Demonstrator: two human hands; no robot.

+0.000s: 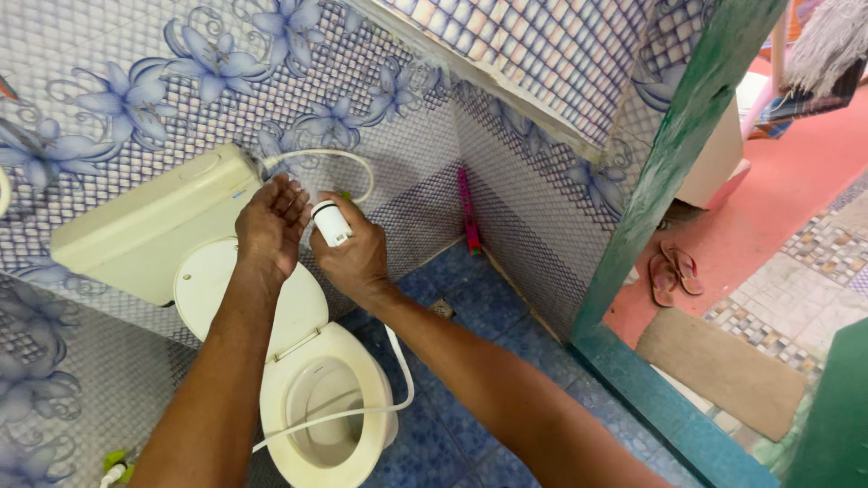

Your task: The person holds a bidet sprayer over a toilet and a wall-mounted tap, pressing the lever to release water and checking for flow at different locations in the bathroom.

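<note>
Tiles patterned with blue flowers [136, 90] surround a cream plastic toilet [316, 398] with its lid raised. Above the cream cistern [154, 221], the right hand [353, 258] closes around a small white cylindrical container [331, 223], tipped toward the left hand [271, 221], which is open, palm cupped and apparently empty.

Our hands meet above the toilet's raised lid [226, 285], the cistern [149, 226] behind it, the bowl [316, 407] in front. A hose [398, 380] crosses the bowl's right rim; slippers [674, 269] lie beyond the door frame [669, 163].
</note>
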